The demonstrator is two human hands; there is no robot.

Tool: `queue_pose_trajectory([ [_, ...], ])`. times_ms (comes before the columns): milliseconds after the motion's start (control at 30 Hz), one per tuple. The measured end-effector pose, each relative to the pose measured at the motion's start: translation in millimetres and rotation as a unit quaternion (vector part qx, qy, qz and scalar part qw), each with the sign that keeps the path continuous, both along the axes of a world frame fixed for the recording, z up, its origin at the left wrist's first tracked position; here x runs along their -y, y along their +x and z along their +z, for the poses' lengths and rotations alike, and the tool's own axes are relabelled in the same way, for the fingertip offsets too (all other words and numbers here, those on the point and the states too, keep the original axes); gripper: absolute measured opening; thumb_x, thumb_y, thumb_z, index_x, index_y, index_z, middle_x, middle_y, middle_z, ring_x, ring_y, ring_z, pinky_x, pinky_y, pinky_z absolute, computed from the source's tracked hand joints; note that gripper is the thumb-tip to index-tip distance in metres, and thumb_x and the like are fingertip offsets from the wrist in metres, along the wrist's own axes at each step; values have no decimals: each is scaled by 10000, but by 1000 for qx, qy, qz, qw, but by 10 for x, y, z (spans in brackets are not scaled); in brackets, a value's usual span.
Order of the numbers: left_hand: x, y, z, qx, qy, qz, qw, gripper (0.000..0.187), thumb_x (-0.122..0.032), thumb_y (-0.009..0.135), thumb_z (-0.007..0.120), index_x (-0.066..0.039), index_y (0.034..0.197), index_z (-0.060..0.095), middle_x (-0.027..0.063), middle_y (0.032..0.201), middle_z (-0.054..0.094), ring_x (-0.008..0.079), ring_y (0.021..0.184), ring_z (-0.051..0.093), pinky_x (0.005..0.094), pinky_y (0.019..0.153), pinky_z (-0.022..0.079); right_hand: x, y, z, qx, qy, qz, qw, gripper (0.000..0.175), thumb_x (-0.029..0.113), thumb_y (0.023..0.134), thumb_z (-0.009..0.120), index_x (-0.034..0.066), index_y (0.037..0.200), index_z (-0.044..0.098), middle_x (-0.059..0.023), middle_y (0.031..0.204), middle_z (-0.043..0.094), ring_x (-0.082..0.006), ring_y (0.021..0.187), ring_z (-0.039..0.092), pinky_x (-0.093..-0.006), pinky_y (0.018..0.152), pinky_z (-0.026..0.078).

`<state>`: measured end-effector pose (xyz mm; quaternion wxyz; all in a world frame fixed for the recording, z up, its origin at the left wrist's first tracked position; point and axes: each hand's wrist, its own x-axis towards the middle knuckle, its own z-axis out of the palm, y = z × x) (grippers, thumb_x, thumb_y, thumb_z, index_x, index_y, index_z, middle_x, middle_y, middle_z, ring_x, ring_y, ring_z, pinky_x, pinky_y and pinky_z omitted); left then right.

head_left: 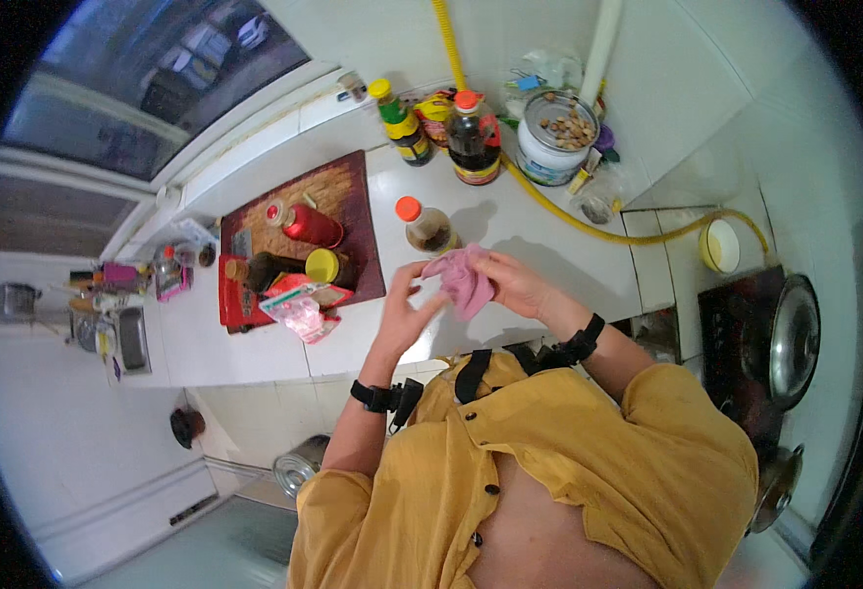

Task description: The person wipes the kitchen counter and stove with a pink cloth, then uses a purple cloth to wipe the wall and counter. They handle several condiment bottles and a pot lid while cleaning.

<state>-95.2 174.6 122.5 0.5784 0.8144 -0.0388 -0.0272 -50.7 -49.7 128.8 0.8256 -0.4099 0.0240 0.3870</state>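
A crumpled pink cloth (467, 283) is held up between both hands above the front of the white countertop (579, 272). My left hand (408, 305) grips its left edge with thumb and fingers. On the other side, my right hand (514, 283) pinches the cloth's upper right. Just behind the cloth stands a clear bottle with an orange cap (425, 227), dark contents low inside; its base is partly hidden. Farther back is a larger bottle of dark liquid with a red cap (473, 143).
Left, a cutting board (347, 191) carries a red bottle (312, 224), a dark bottle (269, 271), a yellow-lidded jar (322, 266) and a plastic packet (305, 313). A yellow hose (586, 232) crosses the counter's back right. Right are a white tub (549, 158), a bowl (726, 247) and a lidded pan (796, 342).
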Motion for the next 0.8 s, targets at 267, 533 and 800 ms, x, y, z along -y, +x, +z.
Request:
queue_pose_trajectory([
  [267,-163,-219,-117,-265,-253,101,925,283,-248,965,659,-63,1176,620,58,1101,660,149,986,637,298,854,521,-232,35,-13,102,-153,32,982,351,169,964,635,54,1290,571,-57,1152,635,-137,1008,645,-325,882,536],
  [533,-351,114,127,-38,-462,159,872,172,-211,989,595,-69,1086,596,33,1038,644,123,959,606,274,857,498,-214,268,120,410,-349,-69,840,424,234,999,590,20,1358,515,-110,1270,619,-192,1157,600,-342,946,495],
  [800,86,754,366,100,-253,69,960,302,-238,1041,518,-16,1240,572,28,1088,622,105,981,570,260,864,474,-625,636,536,469,-237,-87,846,442,210,1049,495,42,1454,433,-126,1357,560,-203,1255,530,-331,1052,417],
])
